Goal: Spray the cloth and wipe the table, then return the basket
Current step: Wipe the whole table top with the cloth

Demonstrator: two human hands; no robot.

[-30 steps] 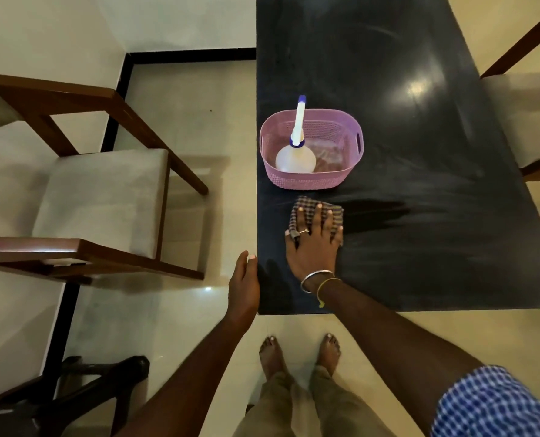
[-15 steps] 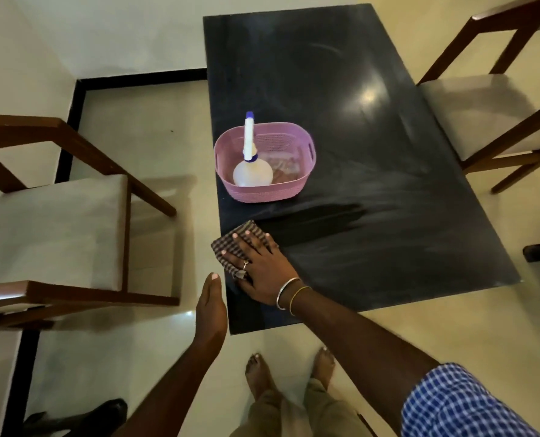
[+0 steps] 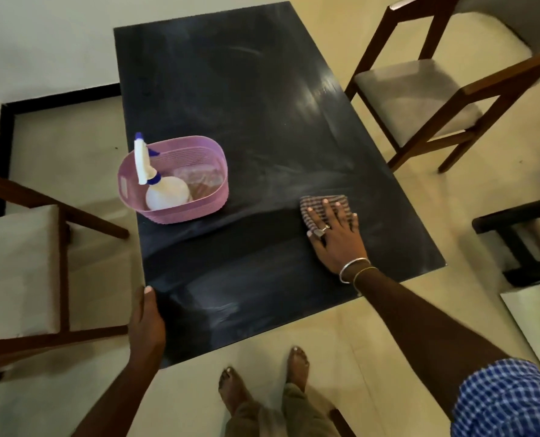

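Right hand (image 3: 338, 238), fingers spread flat, presses the cloth (image 3: 312, 205) right of the basket (image 3: 183, 212); a long stroke toward it could topple the spray bottle (image 3: 166, 193) inside.

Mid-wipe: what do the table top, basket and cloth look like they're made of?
Table top: dark, smooth, glossy, perhaps polished stone or laminate; it mirrors light and shows pale wipe streaks. Basket: pink moulded plastic, matte, walls patterned like fine weave. Cloth: thin checked woven fabric, lying flat under the right hand.
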